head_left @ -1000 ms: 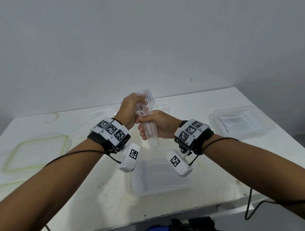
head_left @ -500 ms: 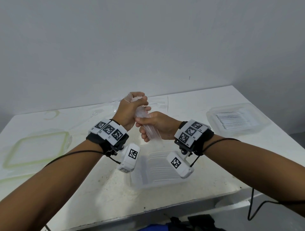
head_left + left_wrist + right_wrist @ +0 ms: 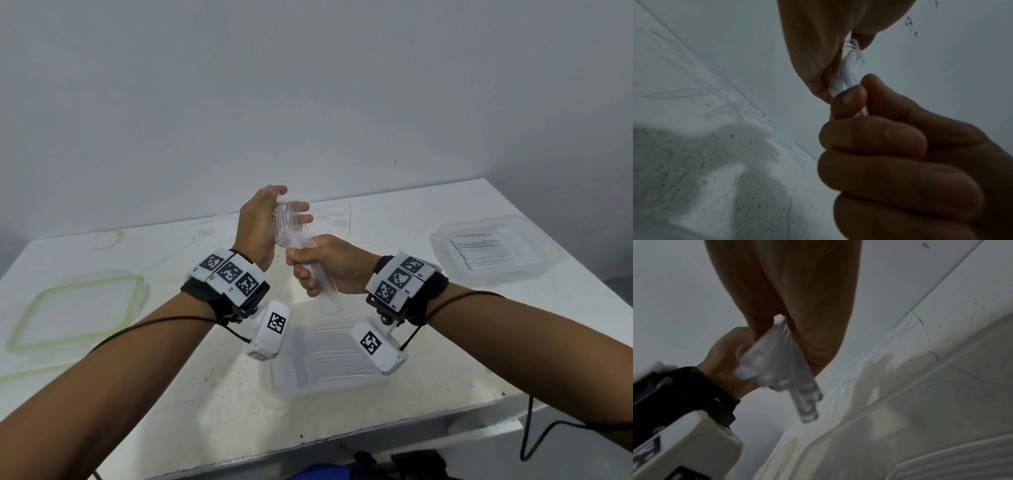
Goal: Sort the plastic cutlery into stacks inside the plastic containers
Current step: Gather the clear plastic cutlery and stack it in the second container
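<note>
Evidently the bundle of clear forks point(image 3: 294, 236) stood nearly upright between the two hands, its long axis tilted, handles down toward the near container point(image 3: 329, 383) directly below. The right hand point(image 3: 325, 263) was curled tightly round the handles; the left hand point(image 3: 263, 222) cupped the tined heads, fingers loosely bent around them. The right hand was nearer that container. How many forks were held could not be counted, and the far container point(image 3: 445, 240) at right held stacked cutlery of an unclear type.
</note>
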### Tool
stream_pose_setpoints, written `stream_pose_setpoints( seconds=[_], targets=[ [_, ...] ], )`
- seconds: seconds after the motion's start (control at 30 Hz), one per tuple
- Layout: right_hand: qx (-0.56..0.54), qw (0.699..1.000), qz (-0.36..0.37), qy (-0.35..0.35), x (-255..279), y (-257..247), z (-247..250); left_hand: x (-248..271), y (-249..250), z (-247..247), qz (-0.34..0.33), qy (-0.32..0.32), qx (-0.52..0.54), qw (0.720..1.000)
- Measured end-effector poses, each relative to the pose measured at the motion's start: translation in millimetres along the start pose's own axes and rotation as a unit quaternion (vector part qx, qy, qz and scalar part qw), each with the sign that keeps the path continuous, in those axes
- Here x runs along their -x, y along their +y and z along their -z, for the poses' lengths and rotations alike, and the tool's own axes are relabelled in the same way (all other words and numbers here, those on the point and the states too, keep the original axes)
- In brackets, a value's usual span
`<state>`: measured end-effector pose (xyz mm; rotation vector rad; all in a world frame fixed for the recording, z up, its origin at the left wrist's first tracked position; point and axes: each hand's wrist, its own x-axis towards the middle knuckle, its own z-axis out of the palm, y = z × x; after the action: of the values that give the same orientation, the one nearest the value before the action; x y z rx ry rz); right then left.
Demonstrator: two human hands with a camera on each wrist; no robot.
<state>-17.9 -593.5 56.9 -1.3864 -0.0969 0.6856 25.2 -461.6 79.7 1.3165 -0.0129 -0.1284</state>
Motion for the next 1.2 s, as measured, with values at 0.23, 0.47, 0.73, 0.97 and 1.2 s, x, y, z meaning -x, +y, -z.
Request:
stream_pose_setpoints(
  seconds=[0.23, 0.47, 0.73, 0.97, 1.2],
  targets=[
    [0.044, 0.998, -0.017, 0.044, -6.4, -3.6, 0.4, -6.0, -1.7, 0.3, -0.041, 0.020, -0.087, 0.995],
    [0.081, 0.995, -0.003, 0.060, -15.9, -8.5, 4.1, -13.8, -1.5, 0.1, 0.035, 0.033, -0.076, 0.996],
    [0.060, 0.998, 0.011, 0.034, -20.1, -19.1, 6.3, -14.6, -7.0, 3.9, 0.105, -0.095, -0.016, 0.990],
    [0.020, 1.000, 0.003, -0.010, -16.4, -26.8, 7.4, -16.8, -5.5, 14.3, 0.110, -0.204, 0.066, 0.970],
    [0.071, 0.997, -0.001, 0.025, -23.1, -25.6, 3.9, -18.8, -3.0, 5.0, 0.104, -0.138, 0.023, 0.985]
  ],
)
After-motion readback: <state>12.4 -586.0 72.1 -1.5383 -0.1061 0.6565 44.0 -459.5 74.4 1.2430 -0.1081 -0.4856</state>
